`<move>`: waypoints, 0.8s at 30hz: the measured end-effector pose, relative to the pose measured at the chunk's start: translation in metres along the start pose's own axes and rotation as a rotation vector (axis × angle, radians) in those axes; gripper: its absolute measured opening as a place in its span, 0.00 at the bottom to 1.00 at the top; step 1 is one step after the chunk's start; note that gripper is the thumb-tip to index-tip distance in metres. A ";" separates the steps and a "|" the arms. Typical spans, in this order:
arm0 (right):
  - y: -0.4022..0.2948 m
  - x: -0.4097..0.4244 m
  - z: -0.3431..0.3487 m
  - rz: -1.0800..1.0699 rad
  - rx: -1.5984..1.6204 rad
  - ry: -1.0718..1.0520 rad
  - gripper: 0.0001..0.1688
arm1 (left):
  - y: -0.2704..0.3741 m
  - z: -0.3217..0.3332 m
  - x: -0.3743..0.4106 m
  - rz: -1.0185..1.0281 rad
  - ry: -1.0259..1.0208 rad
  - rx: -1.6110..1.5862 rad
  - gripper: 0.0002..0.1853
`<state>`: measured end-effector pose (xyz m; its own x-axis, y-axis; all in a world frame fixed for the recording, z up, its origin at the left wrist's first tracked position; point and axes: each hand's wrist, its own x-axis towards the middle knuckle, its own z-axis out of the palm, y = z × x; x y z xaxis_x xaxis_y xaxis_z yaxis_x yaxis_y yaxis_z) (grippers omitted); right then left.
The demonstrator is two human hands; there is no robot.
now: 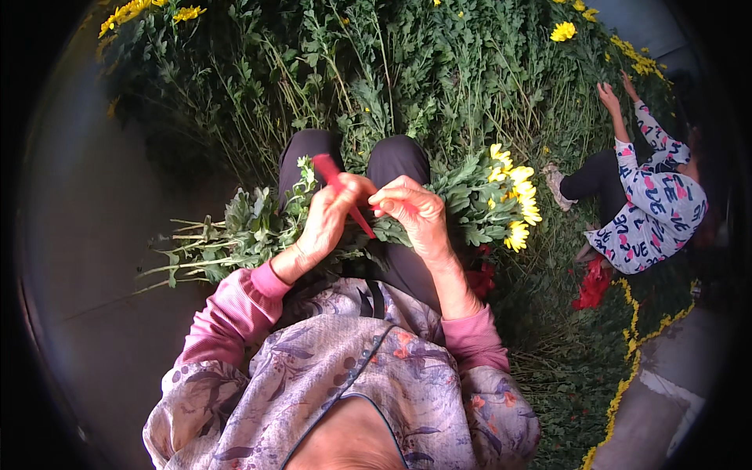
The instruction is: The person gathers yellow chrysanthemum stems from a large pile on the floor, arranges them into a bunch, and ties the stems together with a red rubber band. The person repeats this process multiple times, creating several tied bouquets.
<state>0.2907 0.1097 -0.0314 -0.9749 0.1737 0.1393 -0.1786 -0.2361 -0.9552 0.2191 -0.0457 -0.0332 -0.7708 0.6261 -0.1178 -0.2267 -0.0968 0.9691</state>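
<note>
A bunch of yellow chrysanthemums (470, 202) lies across my thighs, its cut stems to the left and its blooms to the right. Above the bunch, my left hand (329, 214) pinches a red strip (359, 220), which looks like ribbon or plastic tie. One end of the strip sticks up past the thumb and another hangs below. Close beside it, my right hand (414, 214) grips a red piece between thumb and fingers. Whether both hands hold one continuous strip cannot be made out. My hands hide the middle of the bunch.
A large heap of leafy chrysanthemum stems (376, 70) spreads in front of my knees and along the right. At the right a co-worker (652, 188) sits reaching into it, near a pile of red strips (593, 285). Grey floor (88, 235) lies to the left.
</note>
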 end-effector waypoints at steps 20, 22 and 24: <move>0.012 0.021 0.006 -0.027 -0.414 -0.107 0.04 | 0.013 -0.028 0.020 0.609 -0.089 0.999 0.14; 0.015 0.022 0.005 -0.063 -0.464 -0.102 0.07 | 0.009 -0.023 0.018 0.651 -0.032 1.070 0.11; 0.023 0.023 0.002 -0.204 -0.644 -0.161 0.08 | 0.010 -0.022 0.016 0.630 -0.017 1.160 0.09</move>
<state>0.2635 0.1069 -0.0493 -0.9468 -0.0010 0.3218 -0.2940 0.4093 -0.8637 0.1909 -0.0536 -0.0307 -0.5460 0.7287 0.4134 0.8111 0.3361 0.4787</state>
